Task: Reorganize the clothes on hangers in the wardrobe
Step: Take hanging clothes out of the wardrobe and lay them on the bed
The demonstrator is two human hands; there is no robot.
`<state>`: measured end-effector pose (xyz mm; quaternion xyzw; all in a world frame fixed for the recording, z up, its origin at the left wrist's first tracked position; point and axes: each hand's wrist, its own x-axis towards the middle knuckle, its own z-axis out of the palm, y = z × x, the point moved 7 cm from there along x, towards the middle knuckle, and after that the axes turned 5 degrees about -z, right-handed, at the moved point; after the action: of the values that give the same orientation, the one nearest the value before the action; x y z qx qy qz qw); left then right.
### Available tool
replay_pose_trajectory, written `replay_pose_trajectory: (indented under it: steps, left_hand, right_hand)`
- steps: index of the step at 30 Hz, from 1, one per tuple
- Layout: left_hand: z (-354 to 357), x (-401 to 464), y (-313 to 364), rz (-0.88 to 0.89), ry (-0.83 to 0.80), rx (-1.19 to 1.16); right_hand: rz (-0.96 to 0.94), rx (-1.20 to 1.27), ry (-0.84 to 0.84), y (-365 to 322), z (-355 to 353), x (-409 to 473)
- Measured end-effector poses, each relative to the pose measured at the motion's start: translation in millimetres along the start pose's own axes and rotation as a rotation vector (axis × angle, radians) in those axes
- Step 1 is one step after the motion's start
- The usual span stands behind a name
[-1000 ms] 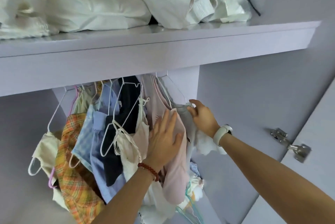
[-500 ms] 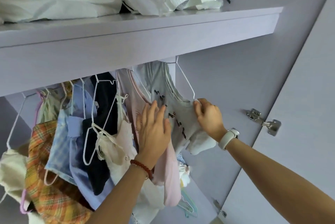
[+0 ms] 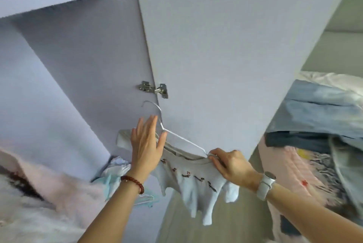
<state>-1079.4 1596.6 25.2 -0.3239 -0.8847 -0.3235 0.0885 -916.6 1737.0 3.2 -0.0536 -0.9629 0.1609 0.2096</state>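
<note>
We had the right hand (image 3: 229, 165) gripping one end of the thin white wire hanger (image 3: 177, 137), grip curled tight round wire and fabric together. The pale blue-grey short-sleeved top with small dark prints (image 3: 193, 180) hung on that hanger, draping below and left of the grip, clear of the wardrobe, in front of the lilac wardrobe door (image 3: 225, 46). Our left hand (image 3: 146, 144) was flat with fingers straight, resting on the top's far shoulder near the hanger neck, holding nothing. Metal door hinge (image 3: 154, 89) sat above the hook. Piled bedding (image 3: 322, 117) lay right of the grip.
</note>
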Motion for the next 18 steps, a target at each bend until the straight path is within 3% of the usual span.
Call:
replay_pose_trajectory:
  steps: [9,14,18]
  left_hand:
    - [170,-59,200,0.514,-0.469,-0.285]
    - [217,-96,272,0.639,-0.668,-0.430]
    - [231,-99,319,0.674,-0.726,-0.558]
  right_hand:
    - [0.481,-0.212,0.055,137,-96,-200]
    - [0.777,-0.345,0.117,144,-120,-271]
    - [0.926,-0.487,0.295,126,-134,-299]
